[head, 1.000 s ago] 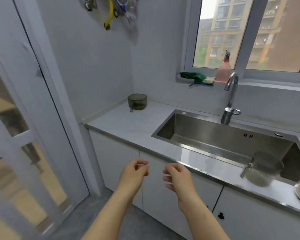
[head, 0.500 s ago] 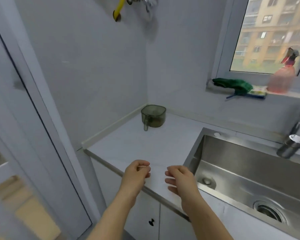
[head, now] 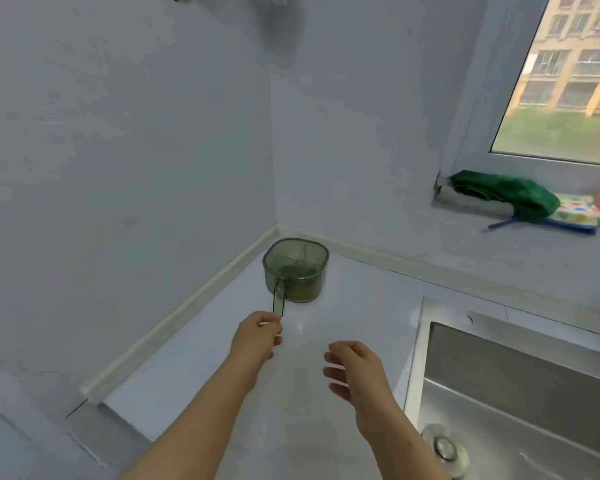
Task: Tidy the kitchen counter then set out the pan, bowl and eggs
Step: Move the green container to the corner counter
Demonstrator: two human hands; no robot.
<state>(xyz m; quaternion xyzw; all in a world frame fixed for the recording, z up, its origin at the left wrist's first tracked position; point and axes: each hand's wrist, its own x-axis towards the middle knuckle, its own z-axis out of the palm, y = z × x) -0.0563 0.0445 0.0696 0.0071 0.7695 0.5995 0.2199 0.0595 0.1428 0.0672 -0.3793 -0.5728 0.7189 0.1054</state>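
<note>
Our left hand (head: 257, 336) curls at the handle tip of the translucent green plastic jug (head: 296, 271) — grip unclear; right hand (head: 355, 367) slack — we should grasp higher

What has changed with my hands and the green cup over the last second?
The left hand reached forward to the end of the handle of the green cup; whether it grips yet is unclear. The right hand followed, relaxed and holding nothing. The green cup stays in the corner of the counter, the green cloth on the sill.
</note>
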